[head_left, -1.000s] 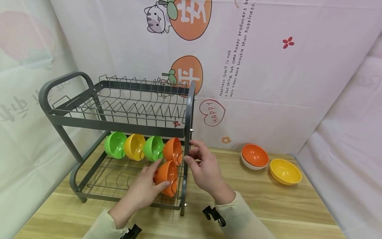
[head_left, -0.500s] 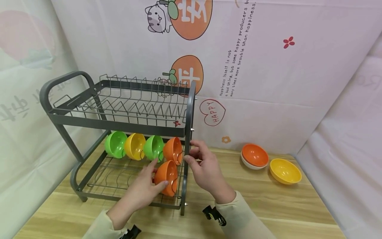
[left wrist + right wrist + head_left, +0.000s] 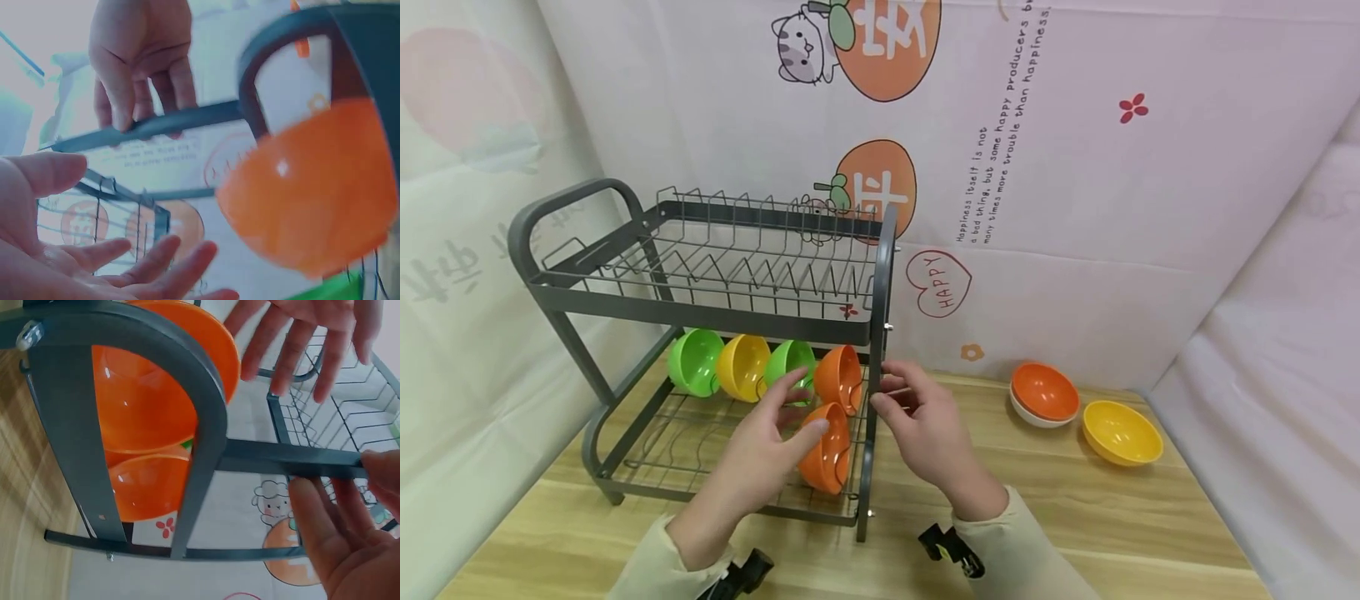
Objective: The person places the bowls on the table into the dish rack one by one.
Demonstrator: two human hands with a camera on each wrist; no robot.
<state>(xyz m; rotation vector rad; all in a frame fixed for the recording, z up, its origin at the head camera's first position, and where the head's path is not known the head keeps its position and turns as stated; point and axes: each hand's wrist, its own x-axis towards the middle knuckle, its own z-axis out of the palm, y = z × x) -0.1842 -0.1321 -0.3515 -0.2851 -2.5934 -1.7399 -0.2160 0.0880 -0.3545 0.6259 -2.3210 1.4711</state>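
Note:
A dark grey two-tier dish rack stands on the table. On its lower tier, an orange bowl sits on edge at the front right. My left hand is just left of and above it, fingers spread and holding nothing; the left wrist view shows a gap to the bowl. My right hand grips the rack's right upright, thumb on one side and fingers on the other. Behind the front bowl, a row holds a green bowl, a yellow bowl, another green bowl and an orange bowl.
Right of the rack, an orange bowl is nested in a white bowl, beside a yellow bowl. All rest on the wooden table. Printed white cloth hangs behind and at both sides.
My left hand has let go of the front orange bowl and risen off it, fingers opening. That bowl stays in its place on the rack. The right hand keeps its grip.

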